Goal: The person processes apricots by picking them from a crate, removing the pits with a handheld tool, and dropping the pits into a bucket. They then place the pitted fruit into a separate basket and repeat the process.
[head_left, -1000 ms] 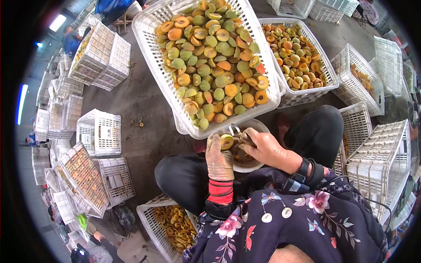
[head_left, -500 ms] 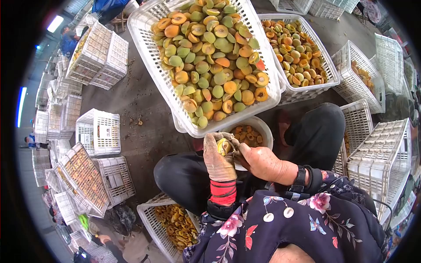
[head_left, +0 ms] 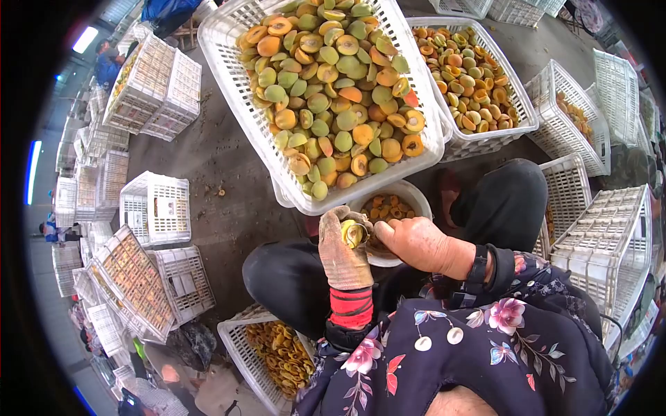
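My left hand [head_left: 343, 256], in a stained work glove with a red band at the wrist, is closed around a yellow-green apricot half [head_left: 353, 234], cut side up. Bare, my right hand [head_left: 422, 245] has its fingers curled close beside the fruit; whatever it grips is hidden. Beneath both hands stands a white bucket [head_left: 422, 201] with orange fruit pieces in it. Just beyond, a big white crate [head_left: 236, 114] is heaped with green and orange apricot halves.
Another white crate [head_left: 531, 125] of halves stands behind to the right. A crate [head_left: 239, 347] of pitted-looking pieces sits by my left leg. Stacked crates [head_left: 166, 87] line the left, and more crates [head_left: 600, 256] stand close on the right. A person [head_left: 107, 66] is at far left.
My right hand has shifted slightly right, away from the fruit, and its fingers have turned. The apricot half in my left hand now shows a more hollow centre.
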{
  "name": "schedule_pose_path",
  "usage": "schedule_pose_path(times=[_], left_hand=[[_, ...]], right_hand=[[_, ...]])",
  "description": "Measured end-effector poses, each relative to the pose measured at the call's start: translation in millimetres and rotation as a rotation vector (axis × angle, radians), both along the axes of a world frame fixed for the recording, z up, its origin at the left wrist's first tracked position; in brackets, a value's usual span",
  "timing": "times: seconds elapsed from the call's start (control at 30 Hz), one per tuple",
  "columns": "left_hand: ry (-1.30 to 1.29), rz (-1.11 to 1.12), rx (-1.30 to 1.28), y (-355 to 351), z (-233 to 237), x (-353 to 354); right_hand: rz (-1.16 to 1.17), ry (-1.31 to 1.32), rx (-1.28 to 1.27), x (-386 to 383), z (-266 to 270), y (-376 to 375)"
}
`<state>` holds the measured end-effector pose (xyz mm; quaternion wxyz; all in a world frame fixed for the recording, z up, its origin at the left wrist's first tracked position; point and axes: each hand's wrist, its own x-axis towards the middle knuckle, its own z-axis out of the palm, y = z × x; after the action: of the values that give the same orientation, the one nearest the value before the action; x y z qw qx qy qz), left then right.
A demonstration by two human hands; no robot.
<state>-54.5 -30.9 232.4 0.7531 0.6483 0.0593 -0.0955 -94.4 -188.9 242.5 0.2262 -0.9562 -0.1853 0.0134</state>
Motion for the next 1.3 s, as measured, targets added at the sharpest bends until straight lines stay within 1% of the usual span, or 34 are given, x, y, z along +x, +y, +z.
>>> schedule_pose_path(times=[0.03, 0.07, 0.1, 0.13, 0.17, 0.2, 0.23, 0.3, 0.33, 0.37, 0.4, 0.43, 0.47, 0.53, 0.6, 0.63, 0.67, 0.7, 0.73, 0.77, 0.83, 0.87, 0.9, 0.97, 1.0, 1.07, 1.1, 1.17, 1.2, 1.23, 1.27, 1.3], left_hand=[[0.001, 0.001, 0.001, 2, -4, 1], [0.031, 0.01, -0.058, 3, -11, 2], [0.062, 0.019, -0.119, 3, -14, 2], [0.063, 0.017, -0.12, 1, -15, 2], [-0.108, -0.019, 0.098, 0, -15, 0], [-0.279, -0.054, 0.317, -1, -16, -1], [-0.277, -0.055, 0.317, 0, -16, 0], [0.193, 0.03, -0.338, 0, -14, 4], [0.196, 0.03, -0.335, 0, -14, 5], [0.115, 0.03, -0.188, 0, -15, 5], [0.034, 0.032, -0.041, -1, -15, 6], [0.036, 0.033, -0.038, -1, -14, 6], [0.065, 0.074, -0.073, -3, -12, 6], [0.097, 0.112, -0.107, -5, -5, 8], [0.243, 0.132, -0.228, -7, 8, 9], [0.244, 0.135, -0.228, -5, 15, 11], [0.247, 0.079, -0.327, -2, 21, 11], [0.251, 0.023, -0.426, -1, 23, 11], [0.183, 0.044, -0.271, -3, 23, 11], [0.183, 0.044, -0.271, -3, 20, 13], [0.235, 0.086, -0.31, -3, 12, 17], [0.174, 0.093, -0.222, -4, 12, 17], [0.175, 0.092, -0.221, -4, 13, 16], [0.141, 0.091, -0.222, -3, 16, 15], [0.143, 0.092, -0.221, -2, 15, 15], [0.14, 0.066, -0.097, -1, 15, 18], [0.143, 0.064, -0.097, 1, 18, 18], [0.117, -0.041, -0.024, 4, 25, 20], [0.115, -0.04, -0.026, 7, 26, 21], [0.123, -0.109, -0.071, 10, 27, 21], [0.131, -0.177, -0.112, 14, 28, 21], [0.131, -0.175, -0.11, 17, 28, 21]], right_hand=[[0.021, -0.015, -0.032, 1, 0, -1], [0.019, -0.014, -0.03, 3, -2, -2], [0.023, 0.012, -0.049, 4, -5, -3], [0.029, 0.037, -0.069, 5, -6, -3], [0.028, 0.039, -0.069, 4, -5, -3], [0.016, 0.159, 0.017, 3, -3, -1], [0.005, 0.278, 0.103, 2, -1, 0], [-0.044, 0.332, 0.409, -2, -12, 8], [-0.071, 0.424, 0.523, -2, -14, 10], [-0.071, 0.426, 0.527, -2, -18, 12], [-0.049, 0.404, 0.663, -2, -23, 14], [-0.028, 0.378, 0.799, -1, -23, 16], [-0.028, 0.377, 0.8, 0, -20, 15], [-0.053, 0.471, 0.641, 1, -13, 12], [-0.048, 0.449, 0.616, 1, -14, 9], [-0.038, 0.427, 0.592, 4, -11, 8], [-0.036, 0.43, 0.593, 7, -7, 5], [-0.006, 0.428, 0.446, 8, -1, 1], [0.025, 0.422, 0.298, 9, 4, -1], [0.025, 0.422, 0.298, 8, 4, 1], [-0.024, 0.418, 0.355, 6, 4, 8], [-0.056, 0.427, 0.529, 1, -3, 16], [-0.068, 0.481, 0.77, -3, -5, 22], [-0.057, 0.514, 0.932, -6, -5, 26], [-0.057, 0.517, 0.933, -7, -4, 26], [-0.053, 0.524, 0.607, -5, -2, 21], [-0.056, 0.525, 0.607, -5, -3, 20], [0.049, 0.504, 0.855, -2, -8, 19], [0.117, 0.648, 0.959, -1, -12, 14], [0.121, 0.649, 0.957, 3, -8, 7], [0.122, 1.016, 1.033, 8, 1, -1], [0.119, 1.389, 1.09, 11, 8, -5]])
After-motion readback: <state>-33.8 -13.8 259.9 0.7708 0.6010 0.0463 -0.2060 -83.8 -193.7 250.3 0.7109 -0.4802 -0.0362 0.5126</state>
